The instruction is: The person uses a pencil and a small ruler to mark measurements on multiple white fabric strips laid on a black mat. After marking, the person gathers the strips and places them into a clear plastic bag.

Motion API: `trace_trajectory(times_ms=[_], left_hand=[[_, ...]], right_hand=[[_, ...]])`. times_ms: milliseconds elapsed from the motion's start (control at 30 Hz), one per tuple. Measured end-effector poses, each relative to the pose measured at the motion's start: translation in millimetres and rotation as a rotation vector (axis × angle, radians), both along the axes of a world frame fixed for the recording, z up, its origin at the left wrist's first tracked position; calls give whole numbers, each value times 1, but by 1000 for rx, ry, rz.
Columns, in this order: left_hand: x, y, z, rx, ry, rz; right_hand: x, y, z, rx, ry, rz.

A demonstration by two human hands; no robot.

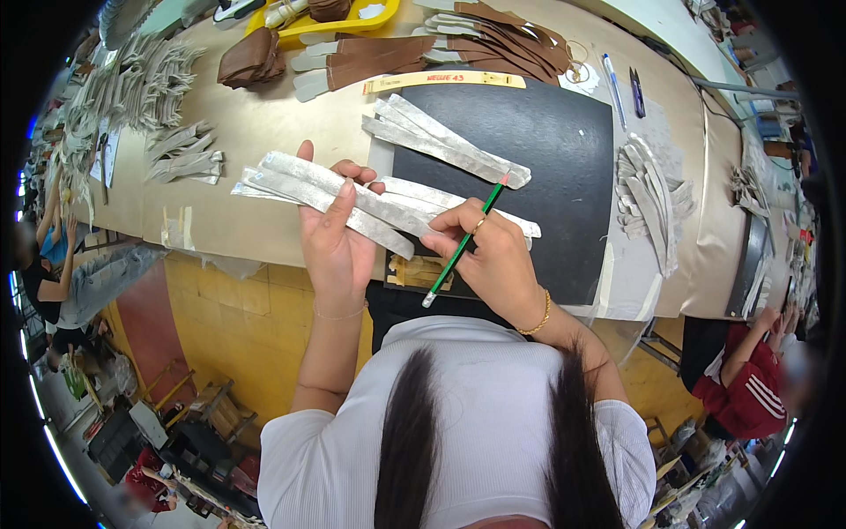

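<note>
My left hand (333, 231) grips a small stack of long silvery-grey strips (300, 185), fingers wrapped over them, above the near edge of the tan table (256, 123). My right hand (489, 251) holds a green pencil (463, 242), its tip pointing toward another silver strip (458, 150) lying on a black mat (546, 159). Both hands are side by side, with one strip (423, 198) running under my right fingers.
More silver strips lie fanned at the left (181, 159) and stacked at the right (648, 189). Brown strips (493, 35), a yellow tray (352, 19), a yellow ruler (445, 80) and two pens (617, 88) sit at the far side. Other people sit nearby, left (53, 273) and right (745, 379).
</note>
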State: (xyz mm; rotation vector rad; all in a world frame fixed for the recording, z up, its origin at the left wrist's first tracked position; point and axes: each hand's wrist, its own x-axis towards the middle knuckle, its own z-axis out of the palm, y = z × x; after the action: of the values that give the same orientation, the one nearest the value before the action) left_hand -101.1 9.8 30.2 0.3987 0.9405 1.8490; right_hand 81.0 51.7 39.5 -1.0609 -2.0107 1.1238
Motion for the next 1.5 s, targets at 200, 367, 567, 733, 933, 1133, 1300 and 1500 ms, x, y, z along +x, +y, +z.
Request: trace_trajectory(times_ms=[200,367,567,733,933,1133,1300,1500], left_hand=[[2,-4,1,-110,124,-17],[0,-2,-2,-33,127,-24],[-2,-1,3,-51,-31,-10],[5,2,13,-81,-77,48],[7,0,8,1,4,67],[19,-2,10,107,232,81],[20,-8,3,249,507,13],[20,-10,5,244,497,47]], right_hand=[[7,10,-11,329,-130,-3],[5,10,-5,75,-147,22],[-5,9,-9,85,1,28],[-8,9,-13,272,-45,10],[-13,5,-18,301,55,-68],[-11,7,-8,14,1,12],[-5,18,5,-537,55,134],[0,16,-1,-687,351,264]])
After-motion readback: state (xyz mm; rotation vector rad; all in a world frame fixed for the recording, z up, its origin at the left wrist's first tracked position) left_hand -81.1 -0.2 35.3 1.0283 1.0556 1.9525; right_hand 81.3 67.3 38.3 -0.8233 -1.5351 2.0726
